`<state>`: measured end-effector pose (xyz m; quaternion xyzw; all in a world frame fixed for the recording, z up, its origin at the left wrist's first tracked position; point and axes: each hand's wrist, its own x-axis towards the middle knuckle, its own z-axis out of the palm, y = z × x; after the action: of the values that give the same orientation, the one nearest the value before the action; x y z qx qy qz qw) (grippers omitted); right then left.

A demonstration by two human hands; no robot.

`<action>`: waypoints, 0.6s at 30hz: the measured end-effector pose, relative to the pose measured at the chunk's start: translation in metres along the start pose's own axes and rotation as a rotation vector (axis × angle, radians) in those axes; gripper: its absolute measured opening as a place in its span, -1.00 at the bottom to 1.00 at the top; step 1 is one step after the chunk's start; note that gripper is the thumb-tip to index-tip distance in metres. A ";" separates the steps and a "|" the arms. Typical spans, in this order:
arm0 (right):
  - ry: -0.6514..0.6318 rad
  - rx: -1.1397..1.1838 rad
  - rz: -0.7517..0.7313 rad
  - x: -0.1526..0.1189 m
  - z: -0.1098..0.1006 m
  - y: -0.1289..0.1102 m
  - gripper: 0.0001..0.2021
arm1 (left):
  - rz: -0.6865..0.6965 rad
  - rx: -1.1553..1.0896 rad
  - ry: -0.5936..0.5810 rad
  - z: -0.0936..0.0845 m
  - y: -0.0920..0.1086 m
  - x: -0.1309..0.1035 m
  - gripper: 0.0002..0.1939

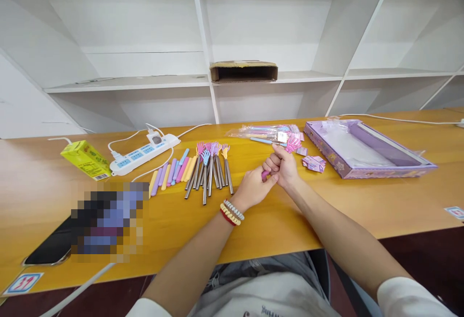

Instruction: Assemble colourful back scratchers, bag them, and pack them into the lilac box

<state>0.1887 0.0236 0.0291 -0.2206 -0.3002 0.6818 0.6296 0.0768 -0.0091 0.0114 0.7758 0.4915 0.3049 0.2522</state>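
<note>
My right hand (pixel 285 166) is closed around a back scratcher, whose pink claw head (pixel 293 143) sticks out above the fist. My left hand (pixel 253 186) presses against it, fingers closed at the magenta handle end (pixel 266 175); most of the shaft is hidden by the hands. To the left lie several metal back scratcher shafts (pixel 210 177) with pink, purple, yellow and blue claws. Beside these is a row of loose pastel handles (pixel 170 172). Behind my hands rest packaged back scratchers (pixel 268 131) in clear plastic, and a small folded purple card (pixel 313 163) lies to the right.
An open purple box (pixel 366 171) stands at the right. On the left are a white power strip (pixel 145 153) with cables, a yellow drink carton (pixel 86 160) and a phone (pixel 50 244). White shelving (pixel 126 83) with a cardboard box (pixel 243 71) rises behind the table.
</note>
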 end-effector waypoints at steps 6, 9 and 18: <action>0.009 -0.042 -0.003 0.017 -0.016 -0.025 -0.56 | -0.021 0.397 0.039 -0.020 -0.008 0.003 -0.45; 0.163 0.061 -0.185 0.029 -0.040 -0.058 -0.55 | -0.045 0.621 0.050 -0.050 -0.021 0.006 -0.36; 0.470 0.234 -0.404 0.035 -0.121 -0.133 -0.58 | -0.125 0.749 0.086 -0.124 -0.066 0.004 -0.35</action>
<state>0.3639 0.0779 0.0357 -0.2339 -0.1039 0.5036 0.8251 -0.0515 0.0314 0.0515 0.7692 0.6254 0.1207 -0.0517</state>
